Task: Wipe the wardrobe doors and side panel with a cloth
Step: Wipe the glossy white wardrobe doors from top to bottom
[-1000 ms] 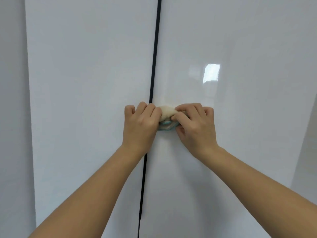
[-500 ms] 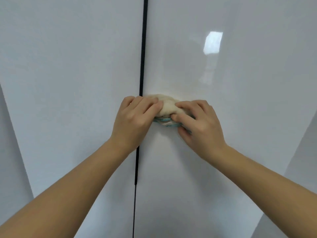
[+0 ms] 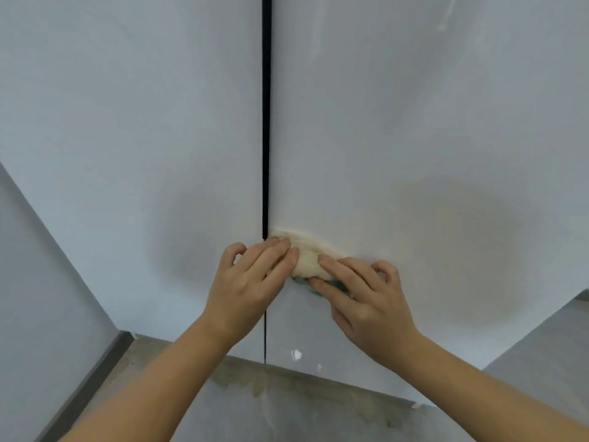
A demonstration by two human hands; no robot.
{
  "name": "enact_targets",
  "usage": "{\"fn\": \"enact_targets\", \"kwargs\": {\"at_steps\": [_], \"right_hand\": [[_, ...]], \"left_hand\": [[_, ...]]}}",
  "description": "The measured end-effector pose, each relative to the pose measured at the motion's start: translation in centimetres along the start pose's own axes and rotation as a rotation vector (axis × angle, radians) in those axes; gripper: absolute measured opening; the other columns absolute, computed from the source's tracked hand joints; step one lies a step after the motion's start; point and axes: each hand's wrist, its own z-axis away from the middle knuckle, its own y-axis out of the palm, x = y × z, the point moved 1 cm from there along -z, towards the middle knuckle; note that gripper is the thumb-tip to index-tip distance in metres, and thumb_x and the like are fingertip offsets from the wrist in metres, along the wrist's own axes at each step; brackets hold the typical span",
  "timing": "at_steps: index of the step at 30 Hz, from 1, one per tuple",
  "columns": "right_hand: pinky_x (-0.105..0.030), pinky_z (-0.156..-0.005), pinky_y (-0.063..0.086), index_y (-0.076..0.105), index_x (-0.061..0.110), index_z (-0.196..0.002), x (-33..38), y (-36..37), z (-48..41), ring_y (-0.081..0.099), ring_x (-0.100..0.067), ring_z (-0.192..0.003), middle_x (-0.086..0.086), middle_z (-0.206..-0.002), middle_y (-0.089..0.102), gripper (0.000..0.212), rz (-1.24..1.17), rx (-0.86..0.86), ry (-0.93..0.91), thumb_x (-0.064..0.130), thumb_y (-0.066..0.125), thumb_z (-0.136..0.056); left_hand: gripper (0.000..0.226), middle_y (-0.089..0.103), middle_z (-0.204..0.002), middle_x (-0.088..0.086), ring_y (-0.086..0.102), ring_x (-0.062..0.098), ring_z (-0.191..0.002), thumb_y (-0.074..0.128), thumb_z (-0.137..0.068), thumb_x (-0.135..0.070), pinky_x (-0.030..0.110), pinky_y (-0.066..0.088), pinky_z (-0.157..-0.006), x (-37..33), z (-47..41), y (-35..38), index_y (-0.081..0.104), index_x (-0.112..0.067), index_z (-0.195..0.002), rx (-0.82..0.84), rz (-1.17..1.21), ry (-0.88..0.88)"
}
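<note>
Surface: two glossy white wardrobe doors, the left door [image 3: 127, 122] and the right door [image 3: 414, 122], fill the view, with a dark vertical gap [image 3: 265, 122] between them running from 12 o'clock down.
Surroundings: stained grey floor [image 3: 287, 409] at 6 o'clock; pale wall [image 3: 38, 282] and dark skirting [image 3: 95, 371] at 8 o'clock.
Cloth [image 3: 302, 256]: cream, bunched, a teal edge showing at its lower side; lies flat on the right door, touching the gap's right edge, just below the centre of the view.
Left hand [image 3: 251, 282]: at 7 o'clock of the cloth, across the gap; forefingers straight and pressed onto the cloth's left end, outer finger curled clear of it.
Right hand [image 3: 366, 298]: at 4 o'clock of the cloth; forefinger over the top and thumb under the teal edge, apparently pinching it; the far fingers are bent.
Step in hand: wiping the lower inner part of the right door, judged from the cloth's low position.
Next move calls for: steady pressure from both hands, a stroke towards 6 o'clock to the door's bottom edge, without snagging the cloth in the gap.
Outstanding: side panel not identifiable here.
</note>
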Motion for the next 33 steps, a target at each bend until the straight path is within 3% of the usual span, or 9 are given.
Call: {"fn": "enact_targets", "kwargs": {"at_steps": [3,6,10,13,15,18,22,24,33], "right_hand": [[-0.04,-0.09,0.037,0.064,0.025,-0.123,1.1,0.5,1.7,0.049,-0.019,-0.121,0.0,-0.14,0.049,0.046,-0.095,0.042,0.09,0.011,0.065,-0.079],[-0.027,-0.085,0.041,0.07,0.016,-0.103,2.4,-1.3,2.0,0.056,-0.017,-0.102,-0.003,-0.113,0.061,0.021,-0.383,0.015,0.332,0.014,0.061,-0.083],[-0.022,-0.056,0.042,0.065,0.01,-0.079,3.8,-3.8,0.6,0.055,-0.007,-0.057,0.003,-0.067,0.066,0.022,-1.009,0.261,1.207,0.029,0.059,-0.089],[-0.026,-0.049,0.049,0.063,0.003,-0.104,3.5,-3.1,-1.4,0.065,-0.017,-0.061,-0.01,-0.088,0.075,0.05,-1.53,0.56,1.702,0.05,0.051,-0.093],[-0.024,-0.052,0.055,0.061,0.001,-0.11,3.6,-2.7,-2.6,0.07,-0.018,-0.067,-0.015,-0.097,0.074,0.049,-1.807,0.461,1.852,0.046,0.052,-0.094],[-0.023,-0.055,0.058,0.062,0.0,-0.106,4.0,-1.9,-3.3,0.072,-0.022,-0.071,-0.02,-0.091,0.073,0.029,-1.916,0.15,1.977,0.027,0.057,-0.096],[-0.023,-0.055,0.058,0.062,0.003,-0.101,4.5,-1.8,-3.6,0.072,-0.021,-0.074,-0.019,-0.09,0.074,0.024,-1.886,0.061,1.995,0.026,0.06,-0.094],[-0.023,-0.052,0.056,0.063,0.005,-0.099,4.7,-1.6,-3.5,0.071,-0.02,-0.074,-0.016,-0.09,0.074,0.026,-1.819,0.091,1.989,0.031,0.06,-0.094],[-0.022,-0.047,0.052,0.062,0.006,-0.104,6.1,0.4,-2.9,0.07,-0.02,-0.063,-0.015,-0.095,0.073,0.028,-1.719,0.065,2.094,0.032,0.061,-0.093]], "left_hand": [[0.016,0.073,-0.101,-0.001,0.065,0.015,-0.094,0.07,-0.086,-0.006,0.033,0.038,-0.073,-0.7,0.8,0.7,0.072,-0.015,-0.099,-0.037,0.023,-0.08],[0.015,0.073,-0.1,-0.003,0.066,0.014,-0.093,0.071,-0.084,-0.004,0.033,0.038,-0.07,-0.9,0.7,0.9,0.077,-0.015,-0.093,-0.063,0.039,-0.131],[0.02,0.072,-0.107,0.0,0.066,0.016,-0.097,0.069,-0.085,-0.002,0.035,0.041,-0.073,-1.1,1.5,0.5,0.076,-0.013,-0.1,-0.004,0.066,-0.135],[0.025,0.07,-0.111,0.003,0.065,0.019,-0.103,0.065,-0.085,0.001,0.037,0.045,-0.078,-1.3,1.4,-0.1,0.073,-0.01,-0.106,0.046,0.127,-0.19],[0.031,0.067,-0.115,0.005,0.059,0.019,-0.109,0.065,-0.082,0.004,0.035,0.043,-0.084,-1.7,1.3,-0.6,0.071,-0.009,-0.11,0.094,0.195,-0.24],[0.034,0.06,-0.12,0.006,0.054,0.018,-0.112,0.061,-0.081,0.0,0.031,0.042,-0.089,-2.4,1.8,-1.9,0.068,-0.011,-0.113,0.156,0.339,-0.471],[0.025,0.062,-0.1,-0.003,0.064,0.005,-0.08,0.07,-0.085,-0.032,0.025,0.051,-0.07,-2.7,0.5,-4.1,0.053,-0.022,-0.1,0.233,0.778,-1.424],[0.033,0.066,-0.096,0.004,0.07,0.012,-0.075,0.071,-0.082,-0.041,0.029,0.055,-0.066,-2.5,-0.3,-3.1,0.054,-0.017,-0.098,0.32,1.017,-1.696],[0.024,0.063,-0.073,0.005,0.064,0.009,-0.056,0.076,-0.079,-0.022,0.029,0.058,-0.068,-3.0,-0.2,-0.2,0.056,-0.011,-0.072,0.189,1.047,-1.851]]}}
